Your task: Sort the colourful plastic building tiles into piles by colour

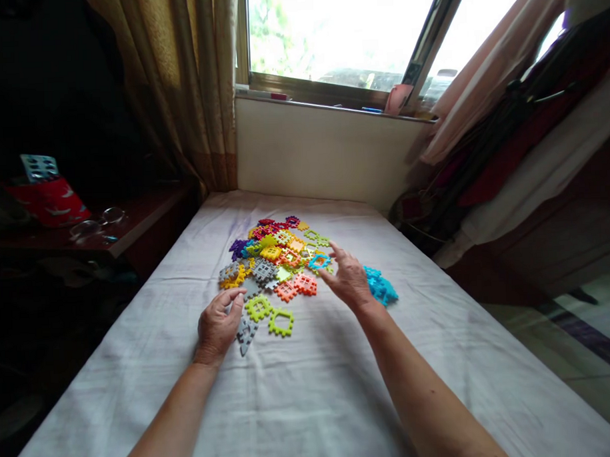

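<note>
A heap of flat, notched plastic pieces in many colours lies on a white cloth (pixel 300 388). My right hand (pixel 347 277) is at the heap's right side with its fingers apart and nothing in them, beside a blue square frame piece (pixel 319 261). Just right of that hand is a separate pile of blue pieces (pixel 381 287). At the heap's lower left, my left hand (pixel 221 323) has its fingers partly curled near grey pieces (pixel 246 332); whether it holds one is hidden. Two lime-green pieces (pixel 258 309) (pixel 281 322) lie between the hands, nearer the left.
On the left, a dark wooden table (pixel 149 224) bears a red container (pixel 51 201) and eyeglasses (pixel 97 224). Behind the cloth stand a pale wall (pixel 322 154) and a window. Clothes (pixel 537 160) hang at the right, a curtain (pixel 180 79) at the back left.
</note>
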A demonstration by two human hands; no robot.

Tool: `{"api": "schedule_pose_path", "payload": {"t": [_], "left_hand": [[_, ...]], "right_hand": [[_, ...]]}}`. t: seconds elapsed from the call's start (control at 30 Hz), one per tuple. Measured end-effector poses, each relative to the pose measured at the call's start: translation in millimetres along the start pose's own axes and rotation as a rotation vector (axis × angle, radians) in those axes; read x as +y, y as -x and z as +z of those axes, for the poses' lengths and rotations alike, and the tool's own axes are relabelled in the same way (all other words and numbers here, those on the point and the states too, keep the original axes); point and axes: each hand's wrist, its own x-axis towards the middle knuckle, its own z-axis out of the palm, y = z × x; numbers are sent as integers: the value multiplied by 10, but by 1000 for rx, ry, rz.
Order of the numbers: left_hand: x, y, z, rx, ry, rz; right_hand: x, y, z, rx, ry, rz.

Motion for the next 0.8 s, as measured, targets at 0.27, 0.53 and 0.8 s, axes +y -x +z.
{"api": "schedule_pose_path", "payload": {"t": [0.27,0.53,0.8], "left_hand": [[14,15,-17,-4,-8,-19],[-53,35,-33,41,-19,-85],[-39,-457,-51,32,-236,-82]], "right_hand": [[1215,476,-333,449,-182,725],[1211,508,-240,231,35,886],[1418,551,-147,430,-66,806]]}}
